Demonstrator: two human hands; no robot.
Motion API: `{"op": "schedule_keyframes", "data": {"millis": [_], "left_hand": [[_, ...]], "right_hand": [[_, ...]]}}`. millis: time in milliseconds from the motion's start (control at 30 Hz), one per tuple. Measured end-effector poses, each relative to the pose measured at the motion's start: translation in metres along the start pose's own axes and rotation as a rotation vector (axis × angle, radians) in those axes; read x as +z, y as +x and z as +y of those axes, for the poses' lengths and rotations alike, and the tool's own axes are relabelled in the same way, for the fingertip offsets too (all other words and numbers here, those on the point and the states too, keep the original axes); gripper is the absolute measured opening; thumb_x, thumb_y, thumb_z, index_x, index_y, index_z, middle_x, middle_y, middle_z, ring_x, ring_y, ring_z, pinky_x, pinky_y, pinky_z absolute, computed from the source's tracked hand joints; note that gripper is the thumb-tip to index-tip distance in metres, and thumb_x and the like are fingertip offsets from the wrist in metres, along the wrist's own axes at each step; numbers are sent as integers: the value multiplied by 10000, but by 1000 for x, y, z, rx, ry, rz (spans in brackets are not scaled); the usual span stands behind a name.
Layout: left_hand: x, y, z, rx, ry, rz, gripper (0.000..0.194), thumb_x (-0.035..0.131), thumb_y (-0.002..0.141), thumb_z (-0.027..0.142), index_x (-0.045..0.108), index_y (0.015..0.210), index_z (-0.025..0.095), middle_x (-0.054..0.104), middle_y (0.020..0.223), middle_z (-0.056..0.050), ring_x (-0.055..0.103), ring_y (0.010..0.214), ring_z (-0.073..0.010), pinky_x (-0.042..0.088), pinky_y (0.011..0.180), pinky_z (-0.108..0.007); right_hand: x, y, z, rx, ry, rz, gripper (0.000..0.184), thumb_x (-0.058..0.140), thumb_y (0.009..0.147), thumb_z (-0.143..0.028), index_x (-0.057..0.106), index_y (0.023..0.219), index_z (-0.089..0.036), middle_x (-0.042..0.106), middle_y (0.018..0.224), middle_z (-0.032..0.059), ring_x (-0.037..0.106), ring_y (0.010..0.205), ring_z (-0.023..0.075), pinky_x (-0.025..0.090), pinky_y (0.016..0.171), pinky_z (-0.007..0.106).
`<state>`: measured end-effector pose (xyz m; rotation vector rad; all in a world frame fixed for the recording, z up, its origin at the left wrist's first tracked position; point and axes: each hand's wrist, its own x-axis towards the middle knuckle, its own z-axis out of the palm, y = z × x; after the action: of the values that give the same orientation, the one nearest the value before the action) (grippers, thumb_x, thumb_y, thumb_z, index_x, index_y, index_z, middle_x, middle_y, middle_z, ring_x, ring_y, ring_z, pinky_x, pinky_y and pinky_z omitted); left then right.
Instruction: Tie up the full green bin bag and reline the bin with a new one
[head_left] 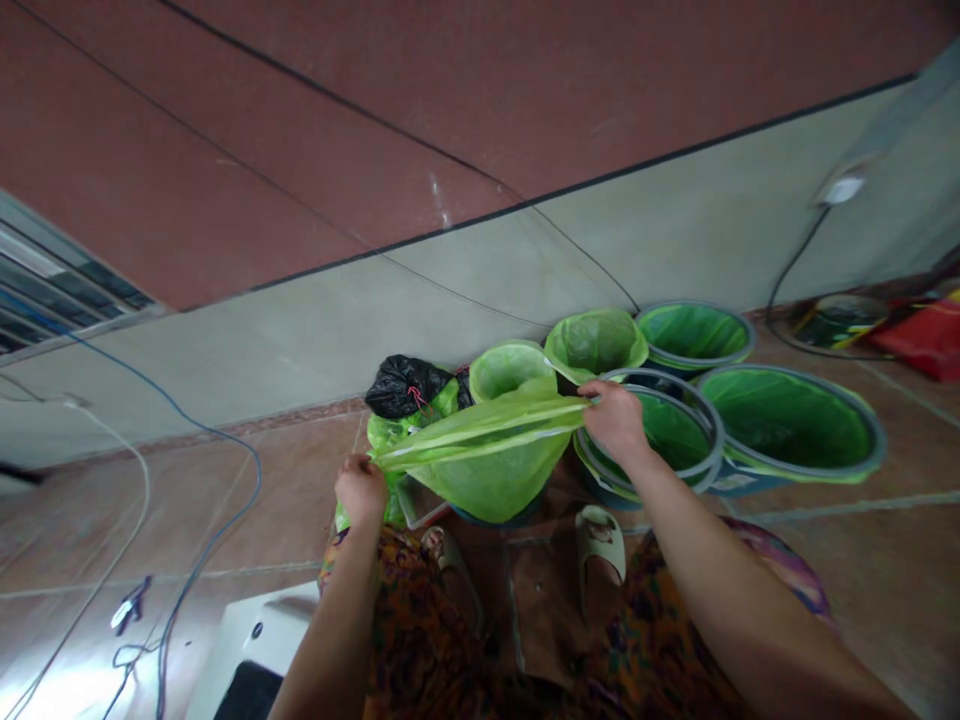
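A light green plastic garbage bag (487,465) is stretched sideways in front of me, its mouth drawn into a long flat band. My left hand (361,488) is closed on the left end of that band, and my right hand (616,415) pinches the right end. The bag's body hangs over a dark bin, of which only a little of the lower side shows. Just behind the right hand stands a bin with a grey rim (709,420) and a green liner inside.
More green-lined bins stand along the wall: one at right (795,420), one behind it (697,332), and two bag-covered ones (596,340) further left. A tied black bag (409,385) lies at left. Cables (255,470) cross the floor; a white box (259,640) stands lower left.
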<state>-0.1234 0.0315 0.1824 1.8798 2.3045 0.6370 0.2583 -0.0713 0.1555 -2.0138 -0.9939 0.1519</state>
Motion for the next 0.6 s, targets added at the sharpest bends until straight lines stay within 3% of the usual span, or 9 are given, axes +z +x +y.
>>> {"op": "schedule_keyframes", "data": {"millis": [100,233,267,300,400,467,533,600], "left_hand": [[0,4,2,-17,-135,-14,302,500,814,139,749,984,136,758,866,-121,716,835,-255,526,765,-316],[-3,8,8,48,-303,212,349,454,853,177,734,1057,139,746,969,-110,701,833,-206,529,754,-277],[-2,7,9,69,-277,219,336,449,853,168,734,1030,140,741,978,-113,695,847,-205,524,762,-276],[0,4,10,86,-220,155,302,459,842,148,737,961,145,737,943,-109,689,845,-206,516,762,-274],[9,-12,12,139,-13,-313,196,531,766,87,666,660,182,674,685,-61,673,774,-219,485,733,-276],[16,-22,12,150,34,-483,226,563,732,65,591,554,202,614,594,-43,673,780,-238,478,747,-291],[19,-28,11,114,10,-513,266,586,676,24,533,495,211,553,536,-27,673,805,-255,482,785,-311],[19,-29,9,51,-46,-504,314,593,603,-31,478,452,218,471,477,-4,671,806,-264,490,822,-329]], "right_hand": [[-4,5,-4,66,293,53,245,600,651,-160,755,840,-170,739,776,40,662,720,206,537,738,337],[-15,8,-11,-22,508,220,329,567,775,-259,720,1044,-146,758,936,79,691,826,208,545,766,326],[-16,6,-11,-42,461,161,330,562,789,-254,713,1063,-151,759,954,83,694,847,211,544,775,322],[-15,3,-11,-54,366,35,305,571,791,-240,716,1047,-158,762,937,84,696,846,215,541,775,317],[-5,-15,-8,-67,-86,-540,154,638,761,-189,727,887,-178,758,809,96,701,784,234,525,735,307],[6,-29,-5,-107,-304,-784,151,638,784,-172,721,910,-174,765,867,121,711,814,244,517,739,306],[15,-39,-3,-167,-373,-829,268,588,814,-127,700,1057,-155,758,1006,149,716,905,242,511,789,301],[22,-44,-1,-198,-388,-774,422,537,820,-77,644,1224,-134,720,1140,181,702,1007,245,502,850,308]]}}
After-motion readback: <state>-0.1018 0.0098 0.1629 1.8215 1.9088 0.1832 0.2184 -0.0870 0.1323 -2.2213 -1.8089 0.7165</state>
